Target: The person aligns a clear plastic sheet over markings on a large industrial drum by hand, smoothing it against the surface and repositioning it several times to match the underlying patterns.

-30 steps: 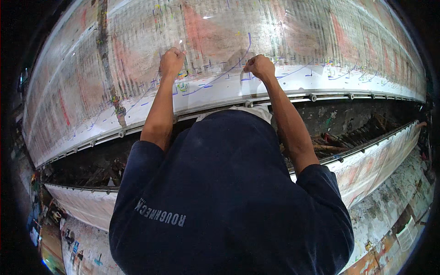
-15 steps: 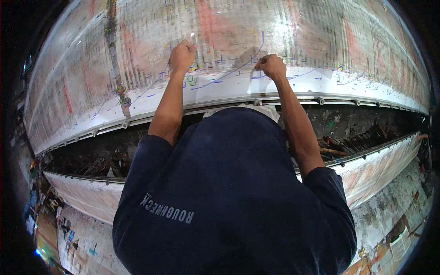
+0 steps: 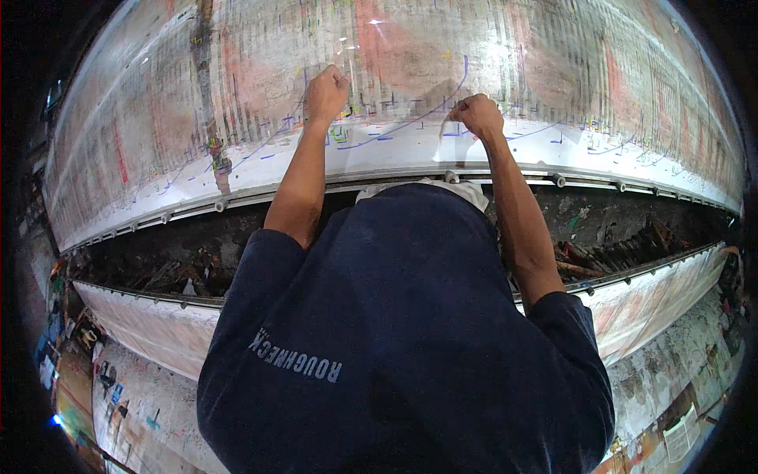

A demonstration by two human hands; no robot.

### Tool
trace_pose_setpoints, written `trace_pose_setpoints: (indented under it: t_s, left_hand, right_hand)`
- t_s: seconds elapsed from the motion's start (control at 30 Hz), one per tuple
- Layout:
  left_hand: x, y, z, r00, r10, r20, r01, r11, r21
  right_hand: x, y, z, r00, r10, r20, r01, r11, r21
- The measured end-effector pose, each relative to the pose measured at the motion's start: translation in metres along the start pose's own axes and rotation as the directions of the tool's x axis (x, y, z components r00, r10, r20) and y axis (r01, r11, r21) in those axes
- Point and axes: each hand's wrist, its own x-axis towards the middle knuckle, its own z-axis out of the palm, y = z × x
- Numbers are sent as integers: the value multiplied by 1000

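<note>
Both my arms reach forward over a long, pale work table (image 3: pixel 260 87) streaked with grey and red stains and small coloured pen marks. My left hand (image 3: pixel 327 93) is closed above the table, its fingers curled in; what it grips, if anything, is hidden. My right hand (image 3: pixel 478 115) is closed too, thumb and fingertips pinched together over the white near strip of the table. A bright white patch (image 3: pixel 450 141) lies just below these fingertips. I cannot tell whether it is a thin sheet held in the pinch or bare table surface.
A rail with round knobs (image 3: pixel 452 177) runs along the table's near edge. Behind it lies a dark gap with scraps and debris (image 3: pixel 584 257). A second pale table (image 3: pixel 142 316) stands nearer. Assorted items lie at the far left, and a pale sheet (image 3: pixel 681 434) lies at lower right.
The table and both hands appear slightly further right in the picture. Both hands stay closed at nearly the same places over the table.
</note>
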Motion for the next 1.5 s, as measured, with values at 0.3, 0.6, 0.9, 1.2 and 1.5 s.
trace_pose_setpoints:
  t_s: [0.3, 0.6, 0.9, 1.2, 1.5]
  left_hand:
    - [-6, 27, 13, 959, -116, -259, 135, 989, 59]
    - [37, 79, 59, 928, 343, -147, -296, 916, 269]
    - [44, 96, 63, 971, 235, -39, -199, 890, 410]
    - [59, 110, 59, 964, 263, -24, -230, 880, 415]
    - [-9, 281, 204, 991, 96, -96, -108, 987, -121]
  right_hand:
    - [-5, 1, 3, 996, -25, -88, 23, 1000, -21]
    - [-34, -18, 27, 920, -248, -305, 164, 947, -276]
    - [-26, -21, 17, 972, -148, -182, 105, 969, -223]
    - [4, 54, -43, 942, 14, -336, 205, 768, 606]
    - [9, 222, -76, 501, 503, -704, -191, 858, 477]
